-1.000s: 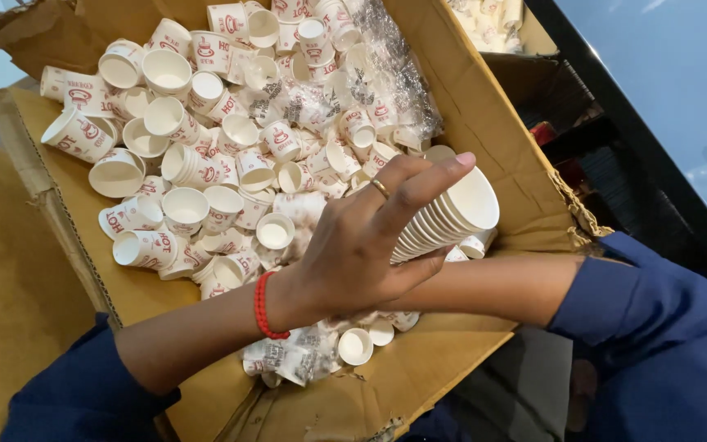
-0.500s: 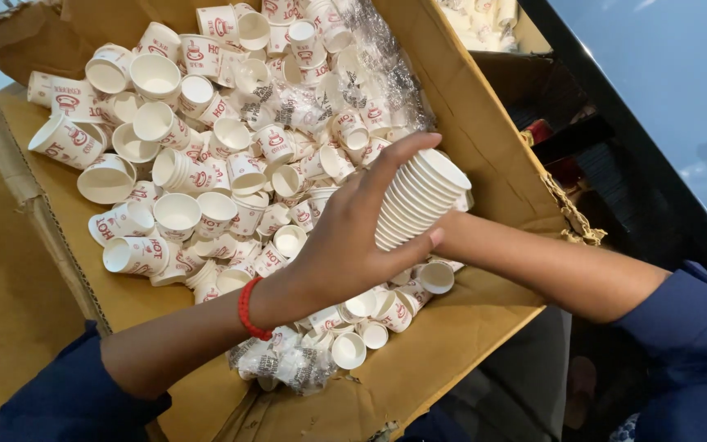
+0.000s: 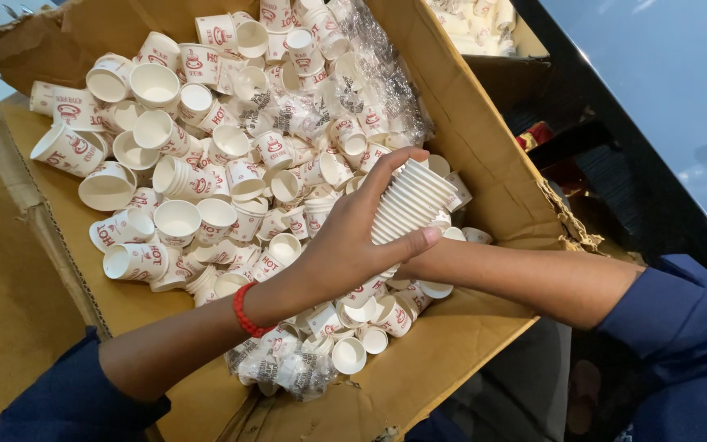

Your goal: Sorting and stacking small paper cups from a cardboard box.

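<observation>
My left hand [image 3: 345, 245] is closed around a nested stack of white paper cups [image 3: 415, 196], thumb under it and fingers over its top. A red band [image 3: 243, 311] circles that wrist. My right forearm [image 3: 533, 278], in a blue sleeve, reaches in from the right. Its hand is hidden behind my left hand, at the base of the stack. The stack hangs tilted over a big open cardboard box [image 3: 484, 139] full of loose white cups with red print [image 3: 177, 176].
Crumpled clear plastic wrap [image 3: 370, 74] lies among the cups at the box's far side, with more [image 3: 288, 368] at its near edge. Another carton of pale items [image 3: 484, 24] stands behind. A dark-framed glass surface [image 3: 656, 82] is on the right, a brown surface [image 3: 2, 286] on the left.
The stack has swung from pointing right to tilting up and left. My left hand has wrapped around it. My right arm has slid left under my left hand.
</observation>
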